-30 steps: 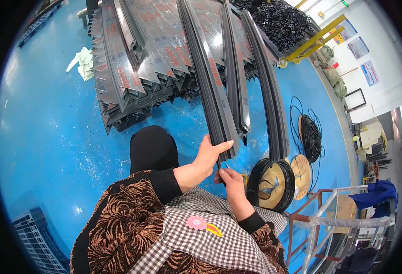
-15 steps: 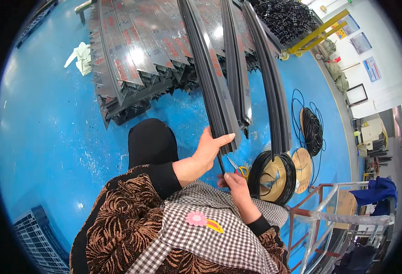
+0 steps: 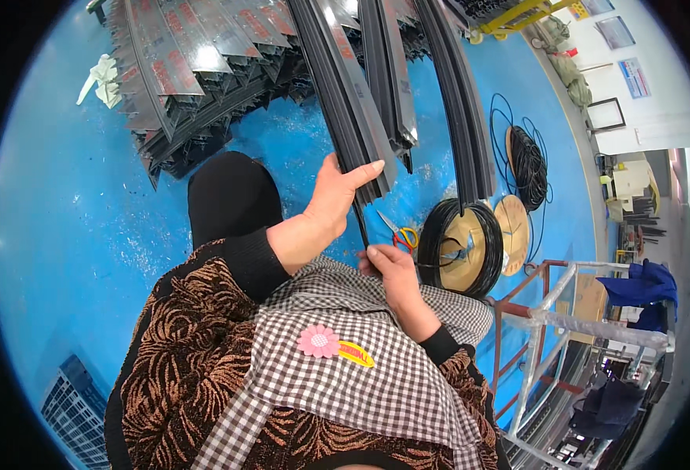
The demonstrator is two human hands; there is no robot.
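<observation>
Black rubber strip point(image 3: 361, 223), centre of frame, hangs from the long dark profile point(image 3: 345, 102): thin, floppy, prob. grippy. My left hand point(image 3: 333, 200) clasps the profile's end, stiff & light I reckon. Right hand point(image 3: 388, 266) pinches the strip low, fingers closed on it.
</observation>
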